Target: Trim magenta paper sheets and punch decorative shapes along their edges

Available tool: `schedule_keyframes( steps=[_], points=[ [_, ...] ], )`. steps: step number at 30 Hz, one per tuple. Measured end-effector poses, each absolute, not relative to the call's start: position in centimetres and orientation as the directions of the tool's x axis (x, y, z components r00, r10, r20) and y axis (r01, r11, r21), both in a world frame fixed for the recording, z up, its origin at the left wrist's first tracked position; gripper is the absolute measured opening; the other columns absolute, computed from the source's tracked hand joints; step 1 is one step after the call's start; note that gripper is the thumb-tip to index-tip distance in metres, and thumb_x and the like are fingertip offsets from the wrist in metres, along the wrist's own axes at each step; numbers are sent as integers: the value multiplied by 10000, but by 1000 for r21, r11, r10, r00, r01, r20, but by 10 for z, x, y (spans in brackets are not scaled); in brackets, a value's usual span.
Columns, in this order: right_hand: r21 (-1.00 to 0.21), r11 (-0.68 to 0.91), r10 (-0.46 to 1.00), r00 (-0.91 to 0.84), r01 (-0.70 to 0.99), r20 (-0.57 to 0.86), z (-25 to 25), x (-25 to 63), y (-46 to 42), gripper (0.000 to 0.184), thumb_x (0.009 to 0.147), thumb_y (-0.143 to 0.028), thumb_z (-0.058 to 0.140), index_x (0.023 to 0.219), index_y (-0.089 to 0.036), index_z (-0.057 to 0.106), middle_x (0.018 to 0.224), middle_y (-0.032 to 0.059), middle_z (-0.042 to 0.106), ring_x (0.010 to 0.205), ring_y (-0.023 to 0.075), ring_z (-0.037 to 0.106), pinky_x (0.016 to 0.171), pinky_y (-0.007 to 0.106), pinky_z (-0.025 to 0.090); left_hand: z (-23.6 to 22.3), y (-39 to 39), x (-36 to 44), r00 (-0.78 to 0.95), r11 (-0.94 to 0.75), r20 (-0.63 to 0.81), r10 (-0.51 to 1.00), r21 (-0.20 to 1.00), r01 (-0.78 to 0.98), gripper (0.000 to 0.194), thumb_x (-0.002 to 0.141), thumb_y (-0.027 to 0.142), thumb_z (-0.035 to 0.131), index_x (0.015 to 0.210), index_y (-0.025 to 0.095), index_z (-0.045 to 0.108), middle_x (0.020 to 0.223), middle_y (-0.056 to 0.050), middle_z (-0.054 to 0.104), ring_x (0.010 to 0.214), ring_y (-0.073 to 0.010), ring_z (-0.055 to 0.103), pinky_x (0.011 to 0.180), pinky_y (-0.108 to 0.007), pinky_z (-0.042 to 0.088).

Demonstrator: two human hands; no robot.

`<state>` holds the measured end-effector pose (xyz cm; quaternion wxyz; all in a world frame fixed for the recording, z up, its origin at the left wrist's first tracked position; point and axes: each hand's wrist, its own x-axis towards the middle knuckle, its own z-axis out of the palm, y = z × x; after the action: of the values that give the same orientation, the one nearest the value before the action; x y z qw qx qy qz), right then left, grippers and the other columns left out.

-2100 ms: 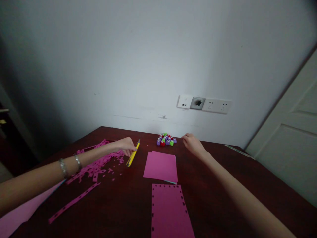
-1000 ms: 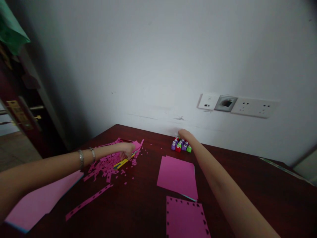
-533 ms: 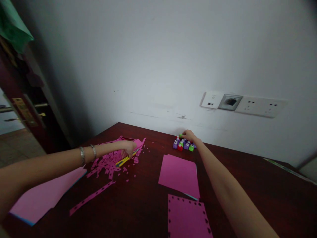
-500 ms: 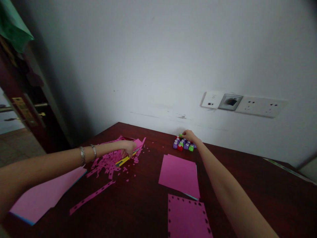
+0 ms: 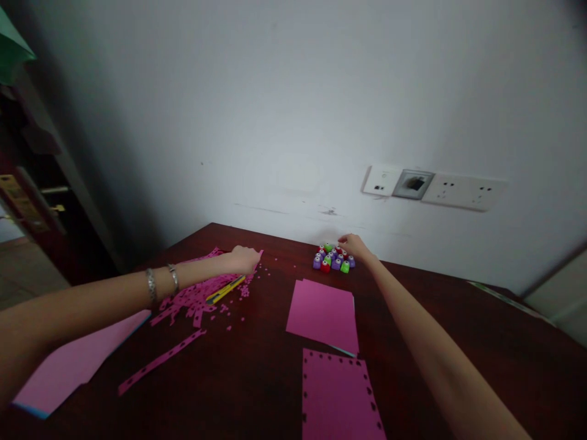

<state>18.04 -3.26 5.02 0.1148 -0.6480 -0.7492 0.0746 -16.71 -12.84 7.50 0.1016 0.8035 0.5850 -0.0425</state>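
Note:
My left hand (image 5: 245,260) is closed in a fist over the far right part of a heap of pink paper scraps (image 5: 186,302); its fingers point down and what they hold, if anything, is hidden. A yellow utility knife (image 5: 224,289) lies just below that hand, on the edge of the heap. At the back of the table stands a cluster of small craft punches (image 5: 336,264) in purple, red and green. Beside their right end hovers my right hand (image 5: 354,244), fingers slightly apart and nothing seen between them.
Pink square sheets (image 5: 323,311) lie stacked mid-table, with a heart-punched pink sheet (image 5: 337,391) nearer me. At left are a light pink paper stack (image 5: 82,360) and a punched strip (image 5: 158,362). Wall sockets (image 5: 463,190) sit above the table; a door (image 5: 27,201) stands at far left.
My right hand has let go of a green punch at the back of the cluster and drawn slightly off to the right. The left hand has moved up and away from the knife.

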Motion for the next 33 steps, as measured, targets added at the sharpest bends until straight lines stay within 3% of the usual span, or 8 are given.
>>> schedule_keyframes(
  steps=[3, 6, 8, 16, 21, 25, 28, 33],
  points=[
    [-287, 186, 982, -167, 940, 89, 55, 188, -64, 248, 869, -318, 503, 1031, -146, 582, 1046, 61, 597, 889, 172, 580, 775, 353, 476, 89, -150, -130, 430, -431, -117, 895, 14, 902, 152, 679, 259, 593, 688, 121, 656, 745, -115, 649, 737, -247, 598, 682, -341, 440],
    [-317, 249, 968, -231, 915, 95, 56, 192, -107, 209, 828, -253, 509, 888, -129, 667, 897, 70, 668, 831, 179, 596, 744, 265, 435, 86, -184, -91, 677, -613, -123, 726, 332, 717, 199, 752, 295, 526, 712, 163, 670, 708, -34, 655, 646, -144, 584, 631, -239, 411],
    [-337, 288, 957, -274, 896, 90, 56, 193, -138, 214, 803, -240, 500, 852, -143, 684, 836, 57, 682, 785, 176, 603, 702, 250, 427, 76, -209, -67, 780, -682, -88, 620, 431, 591, 181, 747, 303, 550, 765, 177, 678, 759, -28, 664, 681, -140, 582, 606, -222, 396],
    [-489, 439, 853, -520, 754, -37, 56, 183, -244, 204, 747, -189, 507, 845, -160, 683, 736, 22, 669, 635, 130, 576, 590, 225, 424, 36, -264, -18, 809, -806, -187, 557, 115, 581, 434, 598, 425, 728, 920, 146, 644, 908, -168, 640, 841, -288, 576, 668, -342, 404],
    [-583, 396, 810, -569, 709, -142, 46, 178, -269, 160, 704, -209, 580, 837, -156, 654, 711, 7, 628, 614, 114, 532, 534, 206, 397, 34, -254, -15, 752, -764, -291, 592, 95, 638, 650, 486, 442, 772, 1039, 150, 596, 891, -146, 649, 770, -292, 596, 646, -349, 413],
    [-537, 388, 839, -529, 749, -132, 36, 177, -271, 244, 637, -270, 679, 849, -154, 648, 796, 25, 620, 671, 128, 533, 559, 214, 399, 32, -243, -18, 756, -758, -311, 576, 143, 637, 459, 433, 455, 783, 760, 170, 634, 671, -70, 619, 634, -239, 570, 582, -309, 378],
    [-532, 388, 835, -531, 752, -142, 37, 176, -272, 291, 627, -325, 700, 860, -158, 652, 803, 28, 619, 674, 130, 529, 561, 218, 393, 30, -236, -20, 756, -755, -380, 533, 191, 628, 370, 476, 457, 765, 497, 187, 513, 470, 7, 482, 498, -165, 477, 511, -273, 319],
    [-617, 356, 824, -547, 702, -147, 50, 177, -276, 277, 641, -353, 699, 846, -168, 672, 811, 26, 636, 691, 138, 542, 562, 222, 388, 46, -220, -30, 892, -735, -251, 375, 507, 451, 365, 661, 380, 662, 475, 170, 429, 454, 57, 365, 440, -83, 310, 466, -242, 229]
  ],
)
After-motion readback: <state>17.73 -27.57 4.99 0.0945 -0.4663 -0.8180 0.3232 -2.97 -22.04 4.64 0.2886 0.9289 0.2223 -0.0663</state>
